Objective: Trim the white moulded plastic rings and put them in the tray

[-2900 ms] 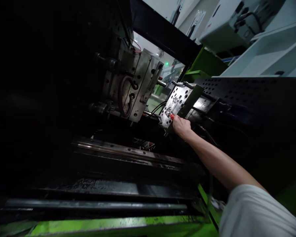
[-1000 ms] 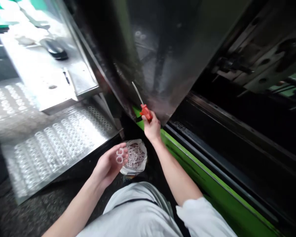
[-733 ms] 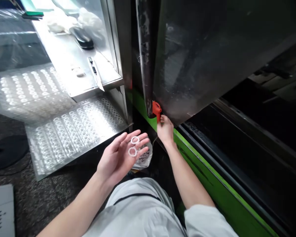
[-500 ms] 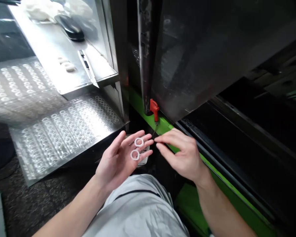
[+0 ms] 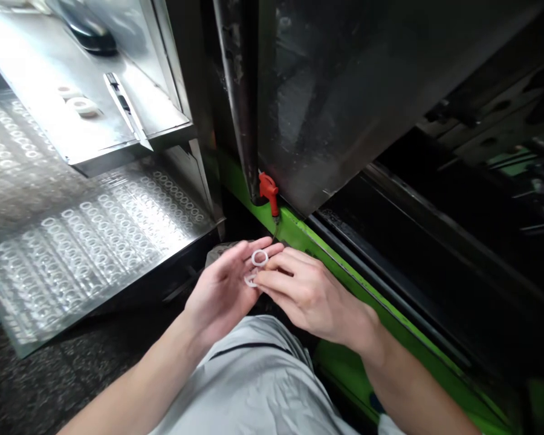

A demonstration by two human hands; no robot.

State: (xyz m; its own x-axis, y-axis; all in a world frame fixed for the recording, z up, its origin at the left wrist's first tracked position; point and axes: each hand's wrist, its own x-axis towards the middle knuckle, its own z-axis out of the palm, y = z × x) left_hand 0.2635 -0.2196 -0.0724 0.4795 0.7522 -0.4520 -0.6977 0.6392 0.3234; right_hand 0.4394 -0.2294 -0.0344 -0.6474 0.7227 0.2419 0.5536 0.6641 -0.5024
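- Left forearm (image 5: 140, 374) reaches up from the lower left, bare, slanting inward to the wrist (image 5: 194, 329).
- Left hand (image 5: 222, 296) is open, palm up and slightly cupped, its fingers extended toward the right.
- Right forearm (image 5: 417, 380) comes in from the lower right, bare, angled up and to the left.
- Right hand (image 5: 320, 296) has its back facing up and its fingers bent, their tips over the left hand; whether they are closed together is unclear.

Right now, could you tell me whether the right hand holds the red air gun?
No, the red air gun sits apart from the right hand, whose fingers are at a white ring.
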